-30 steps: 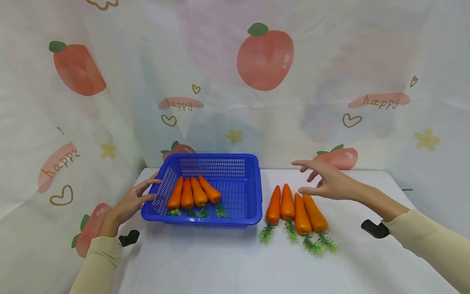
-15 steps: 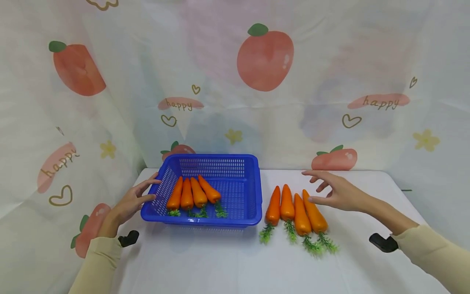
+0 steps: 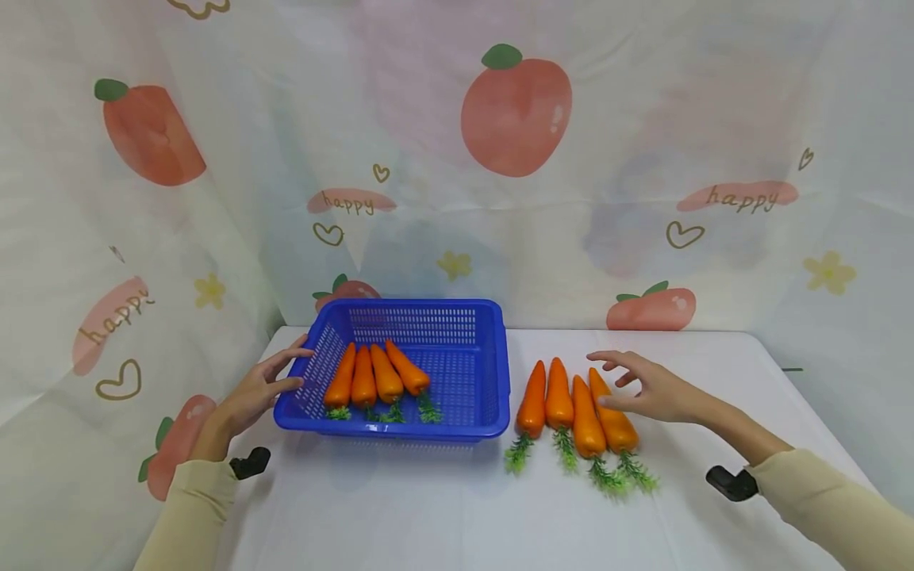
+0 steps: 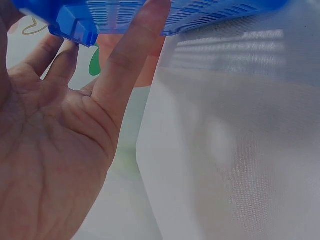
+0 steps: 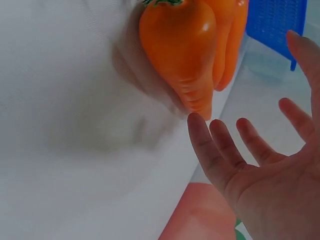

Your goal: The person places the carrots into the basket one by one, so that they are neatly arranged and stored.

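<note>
At the left side of the blue plastic basket (image 3: 400, 430), my left hand (image 3: 250, 396) rests extended fingers on the rim. The left wrist view shows that hand (image 4: 55, 130) below the basket's slotted wall (image 4: 120, 17). Several orange carrots with green tops, one of them the outermost carrot (image 3: 339, 381), lie side by side in the basket's left half. My right hand (image 3: 653, 388), thumb and fingers spread, hovers by the rightmost carrot (image 3: 620, 432) of a row on the table. In the right wrist view a fingertip overlaps the tip of this carrot (image 5: 180, 45); nothing is held.
The row on the white-covered table (image 3: 400, 507) also includes a left-end carrot (image 3: 531, 400), just right of the basket. A printed cloth (image 3: 428, 119) hangs behind the table and along its left side. Black wrist cameras, such as the right one (image 3: 731, 482), sit below both hands.
My right hand has come down and slightly right, from above the carrot row to beside the rightmost carrot. The left hand, basket and carrots stay as they were.
</note>
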The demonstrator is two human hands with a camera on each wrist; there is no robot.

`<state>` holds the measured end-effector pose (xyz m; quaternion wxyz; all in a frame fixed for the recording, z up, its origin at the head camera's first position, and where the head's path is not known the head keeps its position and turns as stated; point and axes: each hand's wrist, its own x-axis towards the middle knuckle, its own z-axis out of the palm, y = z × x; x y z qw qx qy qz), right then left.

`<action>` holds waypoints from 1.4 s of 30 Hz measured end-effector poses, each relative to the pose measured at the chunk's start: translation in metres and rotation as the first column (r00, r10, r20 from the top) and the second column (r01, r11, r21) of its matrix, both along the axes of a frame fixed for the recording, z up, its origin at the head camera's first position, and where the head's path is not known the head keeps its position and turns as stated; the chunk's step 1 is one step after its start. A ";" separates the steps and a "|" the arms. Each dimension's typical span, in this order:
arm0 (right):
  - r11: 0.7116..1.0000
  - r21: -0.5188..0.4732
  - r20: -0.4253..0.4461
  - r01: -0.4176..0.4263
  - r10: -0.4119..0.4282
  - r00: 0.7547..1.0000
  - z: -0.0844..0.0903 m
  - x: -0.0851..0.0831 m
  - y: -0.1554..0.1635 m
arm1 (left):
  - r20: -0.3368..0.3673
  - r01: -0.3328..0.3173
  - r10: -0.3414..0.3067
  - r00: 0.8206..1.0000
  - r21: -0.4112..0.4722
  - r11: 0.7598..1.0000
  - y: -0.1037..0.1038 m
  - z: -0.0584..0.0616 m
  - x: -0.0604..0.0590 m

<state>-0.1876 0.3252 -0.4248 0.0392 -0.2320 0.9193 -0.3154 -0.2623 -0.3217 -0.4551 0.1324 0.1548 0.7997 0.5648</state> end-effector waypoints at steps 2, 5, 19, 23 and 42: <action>1.000 -0.004 0.019 -0.010 0.010 1.000 -0.003 0.000 0.001 | 0.001 -0.004 0.004 1.000 0.003 1.000 0.001 0.002 0.001; 1.000 -0.017 0.074 -0.012 0.013 0.997 -0.007 -0.001 0.002 | 0.000 -0.005 0.005 1.000 0.009 1.000 0.001 0.003 0.002; 0.998 -0.058 0.223 0.001 0.012 0.975 -0.024 0.001 0.009 | 0.002 0.004 -0.004 1.000 0.012 1.000 0.001 0.003 0.001; 0.997 -0.070 0.298 0.037 -0.015 0.955 -0.026 0.001 0.007 | 0.005 0.010 -0.010 1.000 0.017 1.000 0.001 0.004 0.002; 0.990 -0.125 0.396 0.058 -0.004 0.918 -0.032 0.000 0.007 | 0.019 0.005 -0.005 1.000 0.024 1.000 0.000 0.001 0.001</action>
